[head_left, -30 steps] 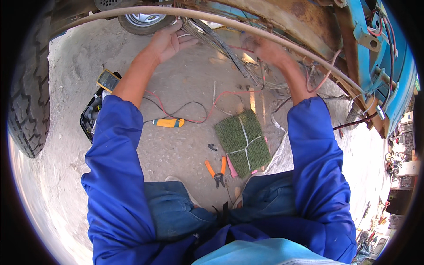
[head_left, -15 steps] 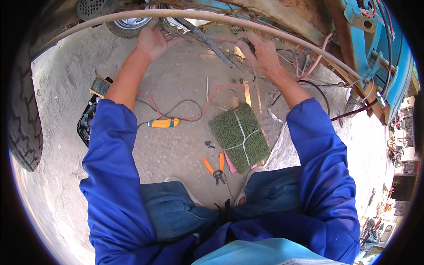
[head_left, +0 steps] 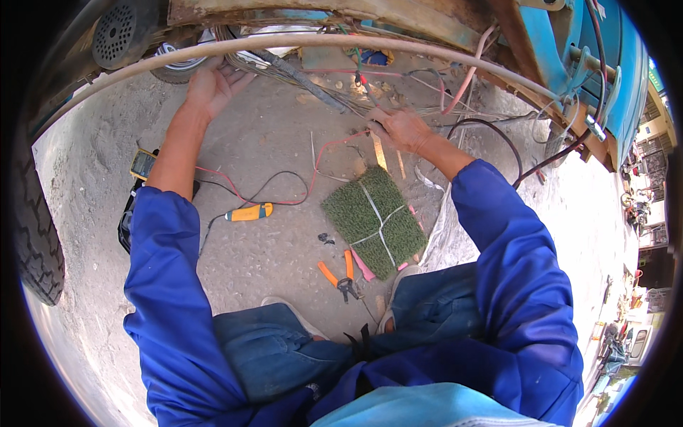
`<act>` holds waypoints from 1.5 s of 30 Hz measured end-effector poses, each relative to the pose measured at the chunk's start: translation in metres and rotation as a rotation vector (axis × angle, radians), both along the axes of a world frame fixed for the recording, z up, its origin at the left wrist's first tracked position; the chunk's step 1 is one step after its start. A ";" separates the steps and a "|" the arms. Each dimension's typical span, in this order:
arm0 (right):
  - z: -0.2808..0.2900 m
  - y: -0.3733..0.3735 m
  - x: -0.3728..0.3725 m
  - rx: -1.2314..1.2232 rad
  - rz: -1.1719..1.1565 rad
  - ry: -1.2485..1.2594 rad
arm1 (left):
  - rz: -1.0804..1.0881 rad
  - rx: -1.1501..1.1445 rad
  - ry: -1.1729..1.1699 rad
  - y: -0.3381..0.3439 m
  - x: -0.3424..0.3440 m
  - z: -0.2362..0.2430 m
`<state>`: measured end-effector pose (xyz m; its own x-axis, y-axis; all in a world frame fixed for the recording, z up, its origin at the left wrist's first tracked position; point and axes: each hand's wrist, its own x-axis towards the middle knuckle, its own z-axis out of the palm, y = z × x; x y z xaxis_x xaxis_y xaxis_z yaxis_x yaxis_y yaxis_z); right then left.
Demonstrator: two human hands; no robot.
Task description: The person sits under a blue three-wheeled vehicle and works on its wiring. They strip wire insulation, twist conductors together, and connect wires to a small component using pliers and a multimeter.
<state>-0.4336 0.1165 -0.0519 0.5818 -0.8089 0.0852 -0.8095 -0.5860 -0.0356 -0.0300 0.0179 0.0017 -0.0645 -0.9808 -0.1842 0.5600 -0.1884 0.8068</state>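
My left hand (head_left: 212, 91) is palm up at the hanging wire bundle (head_left: 277, 67), its fingers apart and touching or just below the wires. My right hand (head_left: 402, 130) is closed at the lower end of red and dark leads (head_left: 366, 87); what its fingers grip is hard to make out. On the dusty ground (head_left: 263, 252) lie a yellow-framed meter (head_left: 143, 165), a yellow-orange probe tool (head_left: 247, 212) with red and black cables, orange-handled pliers (head_left: 336, 276), and a square of artificial grass (head_left: 371, 220) crossed by white strapping.
A rusty, blue-painted vehicle frame (head_left: 597, 85) with a long curved hose (head_left: 313, 43) spans the top, above a wheel (head_left: 178, 67). A large tire (head_left: 39, 249) stands at left. A white sheet (head_left: 441, 231) lies at right, with clutter (head_left: 633, 206) beyond.
My left hand has shifted leftward and down in the view. My right hand has moved lower, closer to the grass square. The vehicle and ground items appear shifted as the view moved.
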 end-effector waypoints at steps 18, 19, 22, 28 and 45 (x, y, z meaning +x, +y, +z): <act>-0.013 -0.041 -0.010 -0.215 -0.276 -0.467 | 0.084 0.020 -0.102 -0.017 -0.001 -0.012; -0.017 -0.043 -0.011 -0.195 -0.326 -0.538 | 0.089 0.019 -0.114 -0.018 0.001 -0.014; -0.027 -0.051 -0.018 -0.174 -0.425 -0.643 | 0.087 0.003 -0.095 -0.024 0.007 -0.020; -0.048 -0.063 -0.026 -0.280 -0.392 -0.954 | 0.136 0.019 -0.099 -0.034 0.008 -0.028; -0.017 -0.045 -0.004 -0.208 -0.824 -1.089 | 0.145 0.052 -0.176 -0.047 0.021 -0.035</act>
<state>-0.4373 0.0711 -0.0694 -0.4912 -0.8002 0.3443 -0.5421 -0.0286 -0.8398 -0.0086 -0.0287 -0.0336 0.1139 -0.9662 -0.2311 0.4361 -0.1604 0.8855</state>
